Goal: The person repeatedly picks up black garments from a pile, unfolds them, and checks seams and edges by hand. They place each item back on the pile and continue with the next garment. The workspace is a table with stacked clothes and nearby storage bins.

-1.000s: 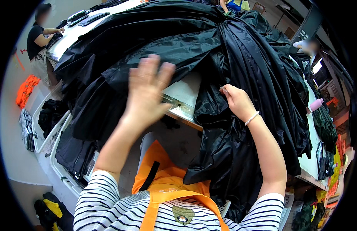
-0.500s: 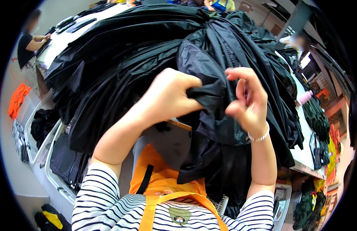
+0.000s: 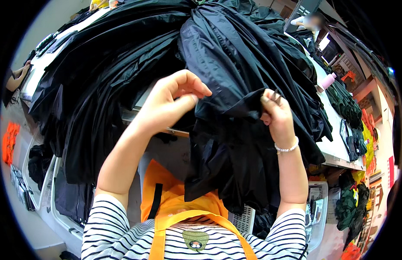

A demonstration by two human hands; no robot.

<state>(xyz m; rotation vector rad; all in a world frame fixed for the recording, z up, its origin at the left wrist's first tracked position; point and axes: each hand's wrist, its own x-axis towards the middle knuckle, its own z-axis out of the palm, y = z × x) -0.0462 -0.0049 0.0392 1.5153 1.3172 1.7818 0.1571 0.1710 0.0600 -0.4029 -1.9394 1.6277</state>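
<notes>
A big heap of shiny black cloth (image 3: pixel 136 47) covers the table and spills over its near edge in long folds. One panel of black fabric (image 3: pixel 222 104) hangs down in front of me toward my orange apron. My right hand (image 3: pixel 276 112), with a beaded bracelet on the wrist, pinches the edge of this panel between thumb and fingers. Left of the panel, my left hand (image 3: pixel 177 97) is raised with thumb and forefinger apart, nothing visible between them. Its fingertips come close to the fabric; whether they touch it I cannot tell.
White bins (image 3: pixel 58 203) with dark cloth stand low on the left, and another bin (image 3: pixel 318 216) on the right. A pink bottle (image 3: pixel 327 81) stands on the table's right side. A co-worker (image 3: pixel 311 24) is at the far right; others show partly at the left and back.
My left hand has let go of the black fabric and moved a little left. My right hand, open before, has closed on the fabric's edge. The view has shifted slightly.
</notes>
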